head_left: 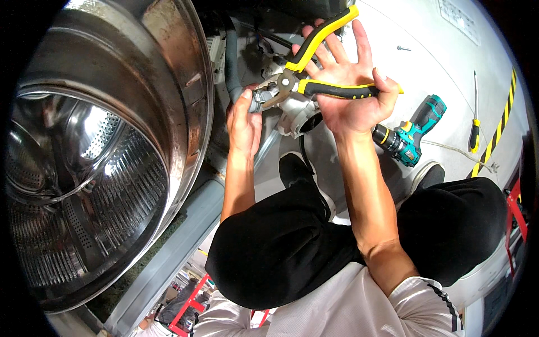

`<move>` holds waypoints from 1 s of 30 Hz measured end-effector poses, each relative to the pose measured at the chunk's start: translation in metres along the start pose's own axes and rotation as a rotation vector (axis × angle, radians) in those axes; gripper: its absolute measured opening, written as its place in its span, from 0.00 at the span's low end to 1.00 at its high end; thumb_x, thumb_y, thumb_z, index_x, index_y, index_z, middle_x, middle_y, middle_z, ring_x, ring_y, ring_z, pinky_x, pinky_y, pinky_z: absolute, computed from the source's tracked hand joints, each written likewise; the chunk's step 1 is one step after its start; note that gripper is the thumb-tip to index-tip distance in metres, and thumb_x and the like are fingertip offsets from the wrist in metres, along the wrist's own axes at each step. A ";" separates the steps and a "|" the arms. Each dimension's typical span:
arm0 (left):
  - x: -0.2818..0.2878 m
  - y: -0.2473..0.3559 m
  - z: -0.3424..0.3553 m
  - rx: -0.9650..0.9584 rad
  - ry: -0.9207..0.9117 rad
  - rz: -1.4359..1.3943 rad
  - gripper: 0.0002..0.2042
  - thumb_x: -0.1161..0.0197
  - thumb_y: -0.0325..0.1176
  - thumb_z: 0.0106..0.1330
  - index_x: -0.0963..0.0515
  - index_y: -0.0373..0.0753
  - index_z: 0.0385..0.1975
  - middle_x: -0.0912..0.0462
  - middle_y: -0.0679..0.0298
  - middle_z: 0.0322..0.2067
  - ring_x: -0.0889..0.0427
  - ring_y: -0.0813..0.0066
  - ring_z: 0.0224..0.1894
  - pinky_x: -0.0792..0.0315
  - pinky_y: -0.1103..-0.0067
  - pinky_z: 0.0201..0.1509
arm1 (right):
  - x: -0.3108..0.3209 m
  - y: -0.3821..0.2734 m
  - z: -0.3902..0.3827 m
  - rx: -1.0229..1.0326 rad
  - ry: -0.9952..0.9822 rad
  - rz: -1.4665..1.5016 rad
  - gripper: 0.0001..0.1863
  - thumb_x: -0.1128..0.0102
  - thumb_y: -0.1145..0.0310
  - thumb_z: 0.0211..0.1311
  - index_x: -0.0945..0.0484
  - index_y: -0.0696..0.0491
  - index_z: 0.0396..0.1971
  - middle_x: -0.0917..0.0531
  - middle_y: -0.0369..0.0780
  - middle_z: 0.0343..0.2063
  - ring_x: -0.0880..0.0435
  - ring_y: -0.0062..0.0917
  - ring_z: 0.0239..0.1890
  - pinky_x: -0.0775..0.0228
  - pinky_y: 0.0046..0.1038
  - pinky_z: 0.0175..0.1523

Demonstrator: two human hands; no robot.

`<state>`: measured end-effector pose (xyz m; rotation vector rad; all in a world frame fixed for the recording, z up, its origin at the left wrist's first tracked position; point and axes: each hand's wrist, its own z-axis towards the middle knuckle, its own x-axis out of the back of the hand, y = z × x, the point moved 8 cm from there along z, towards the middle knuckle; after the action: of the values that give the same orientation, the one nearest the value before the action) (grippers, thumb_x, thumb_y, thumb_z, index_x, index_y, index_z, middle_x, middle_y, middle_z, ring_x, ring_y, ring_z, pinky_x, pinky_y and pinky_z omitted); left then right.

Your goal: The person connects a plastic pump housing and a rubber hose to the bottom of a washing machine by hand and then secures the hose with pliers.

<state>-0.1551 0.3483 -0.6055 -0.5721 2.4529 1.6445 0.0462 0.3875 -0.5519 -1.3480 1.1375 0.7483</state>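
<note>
Yellow-and-black handled pliers (286,82) have their handles spread wide and their jaws around the grey hose end (259,101). My right hand (351,109) is palm up, its thumb hooked over the lower handle. Its other fingers are stretched out, behind or near the upper handle. My left hand (245,124) grips the grey hose end beside the jaws, thumb on top. Just beyond the jaws sits a white plastic pump housing (296,119) with a round dark opening. How the hose end meets the housing is partly hidden by the pliers.
On my left stands a large open washing-machine drum (185,84), above a grey metal frame rail (163,258). A teal cordless drill (410,135), a screwdriver (475,135) and a small screw (403,48) lie on the floor to the right, near yellow-black striped tape (501,121).
</note>
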 end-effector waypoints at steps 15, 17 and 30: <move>-0.014 0.007 -0.004 -0.026 0.060 -0.017 0.18 0.49 0.45 0.70 0.28 0.33 0.42 0.22 0.57 0.41 0.24 0.70 0.45 0.35 0.73 0.55 | -0.010 0.000 0.001 0.001 0.034 -0.018 0.45 0.60 0.42 0.52 0.48 0.60 0.64 0.38 0.58 0.58 0.38 0.52 0.62 0.51 0.53 0.67; -0.017 0.008 -0.004 -0.038 0.064 -0.010 0.19 0.49 0.46 0.70 0.29 0.32 0.43 0.22 0.57 0.41 0.24 0.70 0.46 0.35 0.72 0.56 | -0.008 0.002 0.000 -0.001 0.016 0.046 0.45 0.59 0.42 0.51 0.47 0.60 0.63 0.38 0.58 0.58 0.38 0.52 0.62 0.51 0.51 0.67; -0.010 0.003 -0.002 -0.051 0.023 -0.010 0.21 0.51 0.46 0.70 0.32 0.36 0.53 0.26 0.59 0.50 0.28 0.68 0.53 0.37 0.68 0.60 | -0.012 0.004 0.002 -0.003 -0.028 0.078 0.46 0.55 0.44 0.48 0.46 0.59 0.63 0.39 0.60 0.60 0.40 0.50 0.63 0.53 0.50 0.68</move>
<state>-0.1464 0.3498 -0.5990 -0.6125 2.4267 1.7104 0.0389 0.3919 -0.5430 -1.2977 1.1724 0.8227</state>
